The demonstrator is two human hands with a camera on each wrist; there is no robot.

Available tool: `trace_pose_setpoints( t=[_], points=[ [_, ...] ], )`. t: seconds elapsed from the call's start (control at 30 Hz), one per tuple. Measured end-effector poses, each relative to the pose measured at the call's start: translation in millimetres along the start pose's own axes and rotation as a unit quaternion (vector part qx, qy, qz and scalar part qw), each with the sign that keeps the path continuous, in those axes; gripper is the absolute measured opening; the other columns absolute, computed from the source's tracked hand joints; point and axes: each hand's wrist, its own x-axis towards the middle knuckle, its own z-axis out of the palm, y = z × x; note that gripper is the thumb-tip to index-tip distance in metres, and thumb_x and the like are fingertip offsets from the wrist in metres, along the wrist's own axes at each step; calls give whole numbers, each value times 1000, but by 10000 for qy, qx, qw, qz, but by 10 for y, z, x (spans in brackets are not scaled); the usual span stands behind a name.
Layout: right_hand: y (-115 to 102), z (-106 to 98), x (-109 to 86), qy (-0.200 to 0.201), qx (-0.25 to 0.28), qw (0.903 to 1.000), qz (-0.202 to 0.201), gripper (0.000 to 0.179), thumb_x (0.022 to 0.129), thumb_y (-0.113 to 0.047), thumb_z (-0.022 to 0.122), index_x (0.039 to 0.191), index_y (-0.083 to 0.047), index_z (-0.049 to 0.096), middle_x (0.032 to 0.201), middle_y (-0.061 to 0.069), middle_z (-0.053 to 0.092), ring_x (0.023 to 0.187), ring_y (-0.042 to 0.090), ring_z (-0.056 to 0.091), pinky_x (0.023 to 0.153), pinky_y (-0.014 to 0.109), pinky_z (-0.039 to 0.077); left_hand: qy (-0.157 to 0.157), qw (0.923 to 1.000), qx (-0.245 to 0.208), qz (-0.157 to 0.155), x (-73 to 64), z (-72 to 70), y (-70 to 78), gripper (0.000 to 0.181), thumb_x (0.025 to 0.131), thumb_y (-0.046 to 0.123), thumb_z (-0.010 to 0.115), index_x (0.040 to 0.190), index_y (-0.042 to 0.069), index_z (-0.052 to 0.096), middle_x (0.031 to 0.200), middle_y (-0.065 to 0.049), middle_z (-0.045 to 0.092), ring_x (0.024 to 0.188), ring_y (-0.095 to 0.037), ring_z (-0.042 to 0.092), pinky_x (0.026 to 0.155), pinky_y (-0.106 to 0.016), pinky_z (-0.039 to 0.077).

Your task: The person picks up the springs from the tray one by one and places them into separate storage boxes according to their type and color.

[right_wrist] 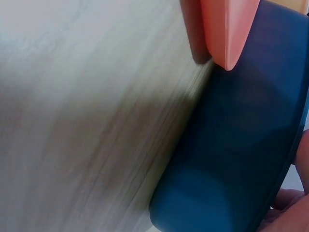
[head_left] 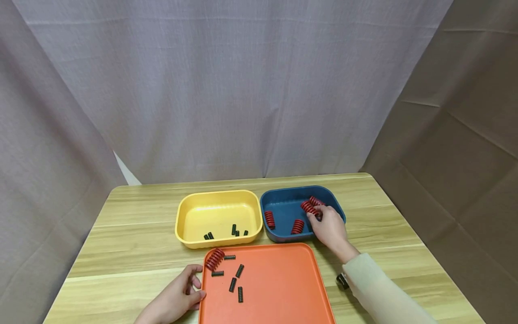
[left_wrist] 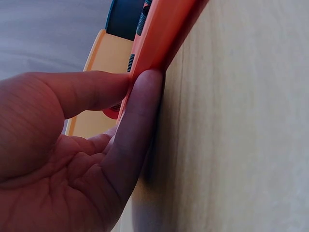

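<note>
My left hand point(head_left: 175, 297) pinches the left rim of an orange tray point(head_left: 283, 283); the left wrist view shows thumb and finger on either side of its edge. On the tray lie one large red spring point(head_left: 215, 259) and several small dark springs point(head_left: 233, 284). My right hand point(head_left: 328, 227) reaches into a blue bin point(head_left: 283, 195) and pinches a red spring point(head_left: 309, 208) between thumb and fingers. Other red springs point(head_left: 297, 227) lie on the bin's floor. In the right wrist view the bin's wall point(right_wrist: 231, 140) hides most of that hand.
Left of the blue bin stands a yellow bin point(head_left: 218, 209) with several small dark springs point(head_left: 234, 229) near its front wall. A small black object point(head_left: 342, 281) rests on the wooden table point(head_left: 133, 234) beside my right sleeve. Grey curtains point(head_left: 243, 90) hang behind the table.
</note>
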Motion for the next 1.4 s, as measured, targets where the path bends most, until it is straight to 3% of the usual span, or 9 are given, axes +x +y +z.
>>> trace_pose_setpoints(
  t=[0.13,0.37,0.57,0.83,1.13,1.4],
  points=[
    [1,4,-2,38,-1,10000,-12,33,89,-26,69,109,0,68,93,15,62,80,28,57,70,45,46,21,10000,11,52,-3,5,-3,53,91,9,67,133,-3,37,96,-10,45,72,-17,52,57,-32,54],
    [-16,-10,1,79,184,9998,-30,16,87,-22,72,93,-8,69,92,9,64,85,27,61,78,45,48,3,10000,-22,51,-5,1,5,53,91,9,67,133,-3,37,96,-10,45,72,-18,52,57,-32,55],
    [-115,-48,-30,66,377,9990,-221,19,87,-25,73,96,-9,70,95,7,65,86,25,62,78,44,49,21,10000,6,48,-5,5,-9,53,91,8,67,133,-3,37,96,-10,45,72,-18,51,57,-32,54],
    [-389,-110,-154,-289,791,9950,-543,39,85,-42,74,109,-12,67,102,3,66,87,21,61,77,41,50,31,10000,48,0,-8,4,-8,53,91,9,67,133,-3,37,95,-10,45,71,-17,51,57,-31,54],
    [-727,-67,-349,-545,930,9882,-1088,45,74,-49,80,106,-20,67,100,-8,63,88,14,59,76,36,51,-8,10000,26,35,-16,-3,10,54,90,9,68,132,-4,37,95,-11,45,71,-17,52,57,-32,54],
    [-932,31,-496,-1270,1463,9704,-1438,48,73,-48,81,109,-20,67,95,-9,61,89,14,59,78,36,52,-67,10000,-43,15,-11,-4,17,54,91,8,67,133,-4,36,95,-11,44,72,-18,52,58,-32,54]
  ],
)
